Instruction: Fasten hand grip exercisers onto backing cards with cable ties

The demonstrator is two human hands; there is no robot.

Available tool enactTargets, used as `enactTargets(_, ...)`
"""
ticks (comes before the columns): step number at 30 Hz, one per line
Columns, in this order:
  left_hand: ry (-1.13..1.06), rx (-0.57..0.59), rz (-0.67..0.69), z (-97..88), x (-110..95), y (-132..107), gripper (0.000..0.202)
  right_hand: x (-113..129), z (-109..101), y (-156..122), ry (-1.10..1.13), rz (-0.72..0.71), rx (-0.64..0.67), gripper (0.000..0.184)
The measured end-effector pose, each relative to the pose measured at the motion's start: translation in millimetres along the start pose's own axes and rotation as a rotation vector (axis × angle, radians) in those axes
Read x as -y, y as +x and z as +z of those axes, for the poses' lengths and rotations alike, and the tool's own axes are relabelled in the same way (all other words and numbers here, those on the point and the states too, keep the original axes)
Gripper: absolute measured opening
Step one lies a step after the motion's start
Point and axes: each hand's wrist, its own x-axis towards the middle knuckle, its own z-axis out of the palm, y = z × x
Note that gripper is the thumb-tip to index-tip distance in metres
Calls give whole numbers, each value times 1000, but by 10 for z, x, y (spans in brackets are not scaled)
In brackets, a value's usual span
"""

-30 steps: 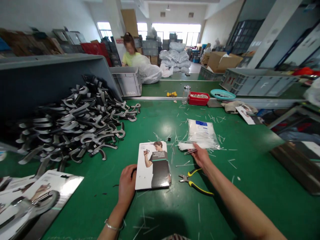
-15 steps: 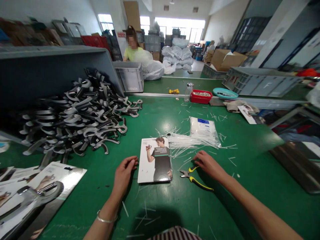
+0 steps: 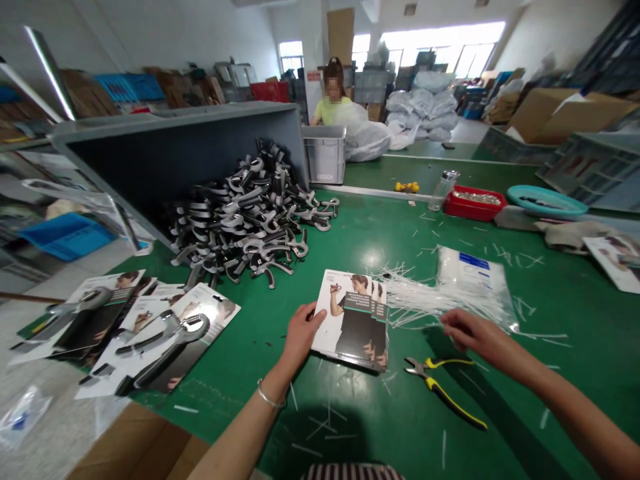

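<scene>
My left hand [image 3: 303, 332] grips the left edge of the top printed card [image 3: 345, 320], its thumb lying on the card face. More cards of the same print peek out, fanned, along the right side of the small stack. My right hand [image 3: 467, 330] hangs over the table with fingers loosely bent and nothing visible in them. Just below it lie yellow-and-black cutting pliers [image 3: 445, 387], jaws toward the cards. A heap of white cable ties [image 3: 415, 297] spreads between the stack and a clear plastic bag [image 3: 475, 280].
A tipped grey crate [image 3: 190, 127] spills many hand grips [image 3: 250, 220] at the left. Hand grips lie on printed cards [image 3: 215, 307] near the table's left edge. A red tray [image 3: 475, 203], glass jar [image 3: 443, 190] and turquoise dish [image 3: 547, 201] stand farther back. A person [image 3: 330, 100] is beyond.
The view has swung left. My left hand has moved onto the cards and taken hold of the top one, and the stack now shows fanned out. My right hand has risen off the table beside the pliers.
</scene>
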Motion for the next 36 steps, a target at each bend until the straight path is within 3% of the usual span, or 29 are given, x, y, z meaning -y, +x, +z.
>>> enactTargets(2,-135,7,-76,-75,2,-45,42,306,35,20,250,26,-32,28)
enactTargets(4,-213,16,-116,-154,27,-80,44,680,202,125,488,-6,-46,26)
enactTargets(7,-157,-17,-93,-240,85,-80,40,1205,632,415,761,-73,-51,26)
enactTargets(10,-113,-35,-62,-200,119,-37,36,1511,1065,732,831,-130,-63,26)
enactTargets(13,-113,6,-35,-26,123,-18,35,1565,1314,921,703,-181,-196,24)
enactTargets(16,-101,24,-7,103,111,-49,34,1496,1394,951,669,-209,-331,24)
enactTargets(19,-179,-14,-75,8,78,-101,39,1438,1429,930,737,-202,-331,26)
enactTargets(23,-387,-11,-231,-330,29,-163,53,1447,1512,991,734,-231,-252,25)
enactTargets(26,-539,13,-298,-483,18,-188,53,1501,1577,1073,678,-274,-202,24)
enactTargets(31,-757,-7,-308,-394,11,-166,47,1589,1610,1121,644,-323,-257,24)
enactTargets(36,-648,-35,-228,-250,-80,-94,42,1595,1610,1084,670,-320,-317,24)
